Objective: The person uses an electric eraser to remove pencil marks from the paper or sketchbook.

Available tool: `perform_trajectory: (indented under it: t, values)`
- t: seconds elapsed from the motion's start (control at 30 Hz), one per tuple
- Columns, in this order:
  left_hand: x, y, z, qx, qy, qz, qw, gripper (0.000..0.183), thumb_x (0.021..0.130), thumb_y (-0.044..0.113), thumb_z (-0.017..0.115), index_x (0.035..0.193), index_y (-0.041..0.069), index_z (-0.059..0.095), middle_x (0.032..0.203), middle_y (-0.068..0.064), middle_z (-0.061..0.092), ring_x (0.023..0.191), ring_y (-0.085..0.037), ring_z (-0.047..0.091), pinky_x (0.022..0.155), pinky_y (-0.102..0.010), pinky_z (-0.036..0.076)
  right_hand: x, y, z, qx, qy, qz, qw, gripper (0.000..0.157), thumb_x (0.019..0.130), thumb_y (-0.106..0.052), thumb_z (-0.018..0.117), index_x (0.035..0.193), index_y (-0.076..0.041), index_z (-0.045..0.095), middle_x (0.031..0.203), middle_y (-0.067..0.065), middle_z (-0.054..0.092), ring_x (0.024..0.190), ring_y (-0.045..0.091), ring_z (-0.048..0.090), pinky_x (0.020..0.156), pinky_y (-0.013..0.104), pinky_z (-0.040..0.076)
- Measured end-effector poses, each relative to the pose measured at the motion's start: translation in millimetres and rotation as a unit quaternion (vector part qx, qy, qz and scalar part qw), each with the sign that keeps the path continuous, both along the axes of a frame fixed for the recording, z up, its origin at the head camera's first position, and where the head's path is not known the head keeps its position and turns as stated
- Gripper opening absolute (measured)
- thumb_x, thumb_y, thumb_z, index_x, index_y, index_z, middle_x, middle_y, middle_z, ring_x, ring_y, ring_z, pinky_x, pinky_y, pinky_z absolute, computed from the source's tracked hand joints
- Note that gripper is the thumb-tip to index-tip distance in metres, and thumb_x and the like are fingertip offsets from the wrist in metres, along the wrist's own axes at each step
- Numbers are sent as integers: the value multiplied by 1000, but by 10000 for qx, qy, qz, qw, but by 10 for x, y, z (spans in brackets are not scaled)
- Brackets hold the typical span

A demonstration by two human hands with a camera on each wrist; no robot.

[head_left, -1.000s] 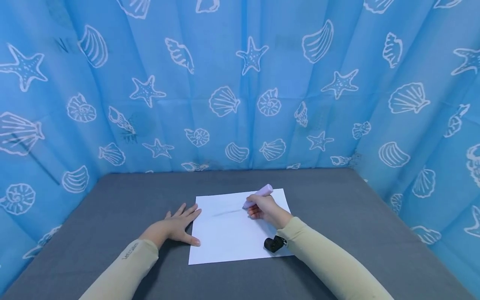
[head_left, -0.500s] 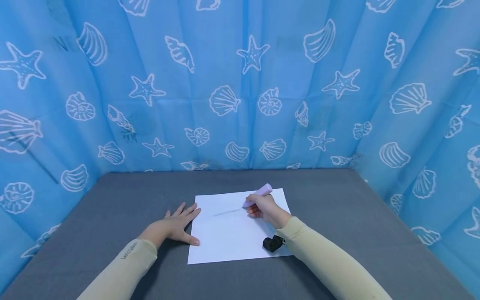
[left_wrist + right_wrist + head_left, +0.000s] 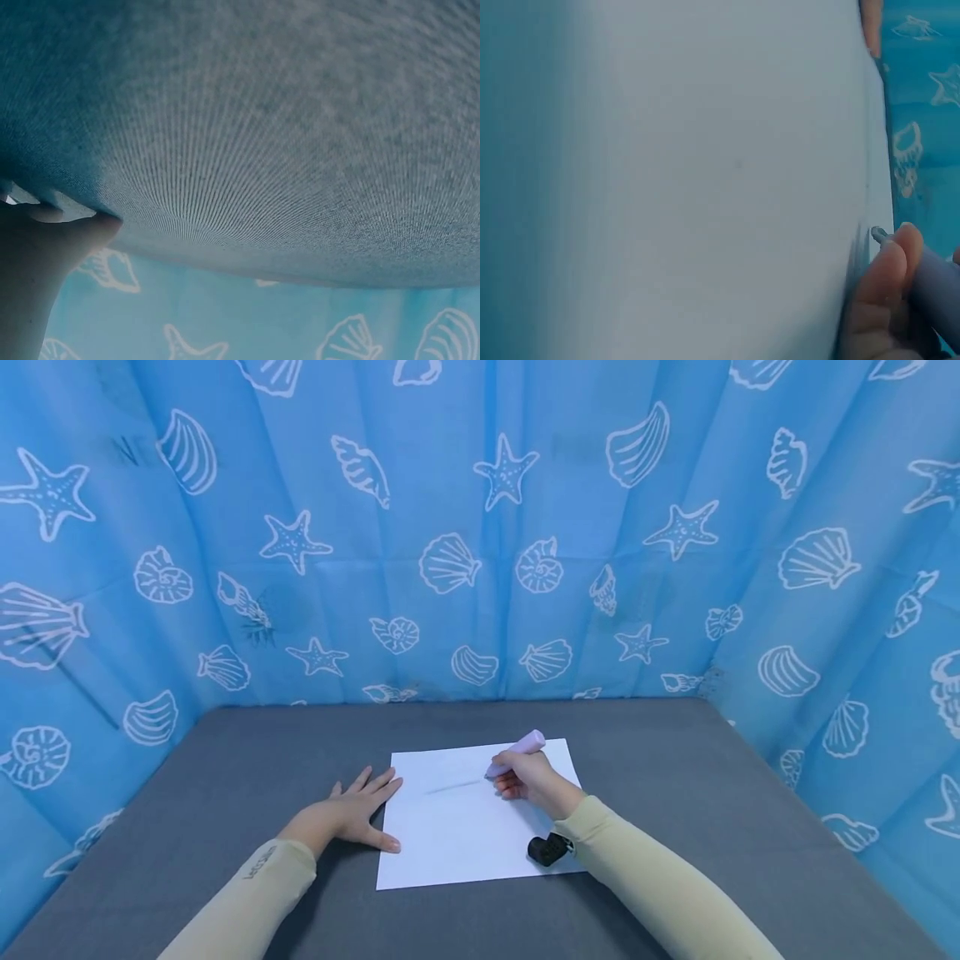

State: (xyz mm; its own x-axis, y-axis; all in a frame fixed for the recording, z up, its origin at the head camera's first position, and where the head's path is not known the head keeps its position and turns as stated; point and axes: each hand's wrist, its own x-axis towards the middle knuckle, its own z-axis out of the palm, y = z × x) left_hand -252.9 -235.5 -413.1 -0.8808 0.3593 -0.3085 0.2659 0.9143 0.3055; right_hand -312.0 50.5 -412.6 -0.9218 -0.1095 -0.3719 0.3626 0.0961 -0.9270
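Observation:
A white sheet of paper [image 3: 450, 835] lies on the grey tabletop in the head view. My right hand [image 3: 528, 775] pinches a thick lilac marker [image 3: 528, 742] over the sheet's upper right part, its narrow tip pointing down and left. From that tip a faint thin grey streak [image 3: 453, 786] runs leftward across the paper. In the right wrist view, thumb and finger grip the marker [image 3: 934, 285] close behind its grey tip, right at the paper. My left hand [image 3: 348, 814] lies spread at the sheet's left edge, with several fingertips and the thumb on the paper.
A grey cloth-covered table [image 3: 675, 793] surrounds the paper. Behind it and along both sides hangs a blue curtain [image 3: 450, 610] with white shells and starfish. A black wrist camera [image 3: 547, 850] sits under the right wrist, over the sheet's lower right corner.

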Motion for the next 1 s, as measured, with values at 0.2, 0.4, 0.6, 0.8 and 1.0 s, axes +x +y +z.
perform_trajectory:
  t: [0.2,0.4,0.6,0.8,1.0]
  values:
    - [-13,-4,-12,-27,-31,10,10000,111,73,65,74,156,13,21,162,-11,10,146,-43,1,105,-73,2,-5,30,-2,-506,-89,-69,9987,21,89,-7,57,102,9,59,72,13,61,55,14,57,54,25,53]
    - [-15,0,-7,-55,-43,39,10000,111,73,65,73,156,14,21,162,-11,10,146,-43,1,106,-72,3,-19,-26,-7,-229,-48,-251,9994,21,88,-8,59,101,8,59,69,11,59,53,13,55,52,23,50]
    - [-17,5,22,20,-39,5,10000,111,73,64,73,156,12,21,162,-12,10,145,-44,1,105,-73,2,-21,-81,-11,160,-31,-134,9998,20,88,-9,61,101,7,58,64,9,58,49,12,53,48,22,48]
    - [-21,-11,-6,-55,17,-21,10000,111,73,65,73,156,13,21,162,-12,10,145,-44,1,105,-73,4,-9,-117,-18,133,184,-245,9994,19,87,-9,63,97,6,58,60,7,56,45,11,51,45,21,47]
    - [-23,10,11,-62,-13,-43,10000,111,73,66,73,156,13,21,162,-12,10,145,-44,1,105,-73,3,-6,-103,-9,180,157,-175,9996,19,88,-9,63,98,7,58,60,7,56,45,11,51,45,21,46]
